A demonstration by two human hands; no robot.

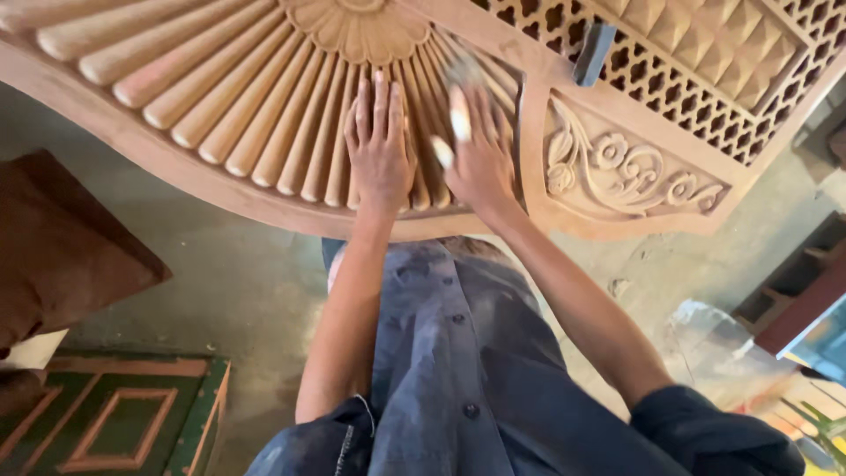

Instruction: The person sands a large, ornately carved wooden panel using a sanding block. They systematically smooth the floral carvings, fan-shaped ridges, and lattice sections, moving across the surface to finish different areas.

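The person stood over a carved panel (264, 189) of pale wood, both hands pressed to its fan of radiating flutes (264, 106). The left hand (379, 145) lay flat and open on the flutes, fingers together and pointing up toward the rosette (357, 26) at the fan's centre; it held nothing and seemed only to steady the work. The right hand (480, 150) was just beside it, near the fan's right edge, fingers stretched and blurred. Its grip looked mostly open, pressed down on something small and greyish at the fingertips, perhaps an abrasive scrap (463, 75); what exactly it held could not be told. Pale patches showed on two of its fingers.

By the look of it, the step in hand was rubbing down the flutes, with the right hand working along the grooves near the fan's edge. A further stroke would call for following each groove lengthwise with even pressure, keeping off the crisp ridges between flutes, while the left hand held the panel steady.

To the right of the fan sat a floral relief (617, 172), and above it a pierced lattice (670, 79) with a dark block (595, 53) resting on it. Below lay the concrete floor (238, 282), and at lower left a green framed board (123, 423).
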